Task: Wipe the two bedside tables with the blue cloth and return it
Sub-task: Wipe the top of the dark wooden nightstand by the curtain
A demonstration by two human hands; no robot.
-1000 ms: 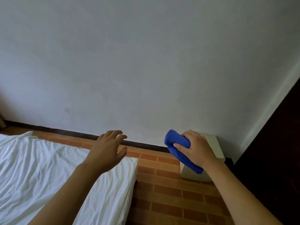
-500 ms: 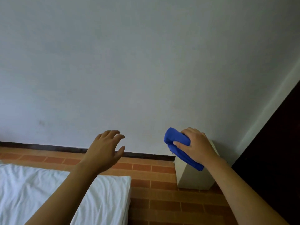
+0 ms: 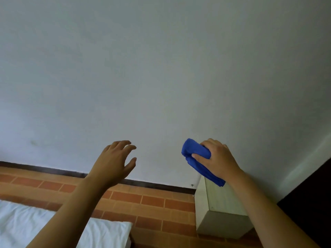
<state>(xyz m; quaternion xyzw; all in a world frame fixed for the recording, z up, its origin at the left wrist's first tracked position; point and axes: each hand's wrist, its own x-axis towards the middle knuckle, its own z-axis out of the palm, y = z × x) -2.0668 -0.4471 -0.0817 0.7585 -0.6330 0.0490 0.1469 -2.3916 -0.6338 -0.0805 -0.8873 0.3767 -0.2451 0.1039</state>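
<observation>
- My right hand (image 3: 219, 159) grips the bunched bright blue cloth (image 3: 198, 159) — fingers curled over its top, thumb pressed into its near side.
- The cloth sits on the inner side of that hand, bulging out past my knuckles toward the left, with a loose tail hanging below my palm.
- Its long axis runs on a slant: the rounded, wadded end points up and left toward the pale grey wall (image 3: 161, 68), and the tail points down and right, ending over the top of the pale cream box-shaped bedside table (image 3: 222, 210).
- I cannot tell whether the tail touches the tabletop or hangs just above it.
- My left hand (image 3: 114, 161) is held up in the air with fingers spread and slightly bent, gripping nothing.
- It is well apart from the cloth, above the orange-brown brick-patterned floor (image 3: 152, 203).
- My right forearm hides the table's far right part.
- The white-sheeted bed (image 3: 53, 230) is cut off at the lower left edge — only a corner shows.
</observation>
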